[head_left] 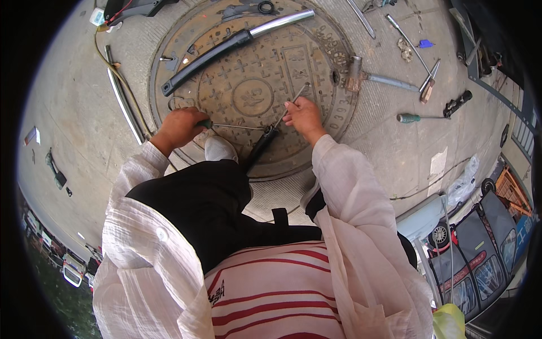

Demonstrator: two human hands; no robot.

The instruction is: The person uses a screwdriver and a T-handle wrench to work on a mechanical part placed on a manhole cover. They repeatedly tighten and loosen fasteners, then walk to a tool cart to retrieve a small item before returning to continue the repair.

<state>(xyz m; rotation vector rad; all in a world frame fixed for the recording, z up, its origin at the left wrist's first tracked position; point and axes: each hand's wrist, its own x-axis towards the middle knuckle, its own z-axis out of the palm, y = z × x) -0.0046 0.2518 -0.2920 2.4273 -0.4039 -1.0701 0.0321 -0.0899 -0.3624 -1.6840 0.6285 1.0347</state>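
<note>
My left hand [183,127] is closed around the green handle of a screwdriver [237,126]. The screwdriver's shaft points right, and its tip meets the upper end of a black tube [262,150], which leans between my feet. My right hand [305,117] pinches a thin metal rod [294,100] between thumb and fingers. The rod's lower end comes down at that same tube end; whether it goes inside is too small to tell. Beyond my hands, a fork leg [237,42] with a black lower part and a chrome tube lies across the round metal manhole cover [226,101].
A hammer [384,81] lies at the cover's right edge. Farther right are another green-handled screwdriver [409,118], pliers [430,82] and a black part [457,104]. On the left lies a chrome tube [125,101] beside a hose. A parked three-wheeler [474,265] stands at lower right.
</note>
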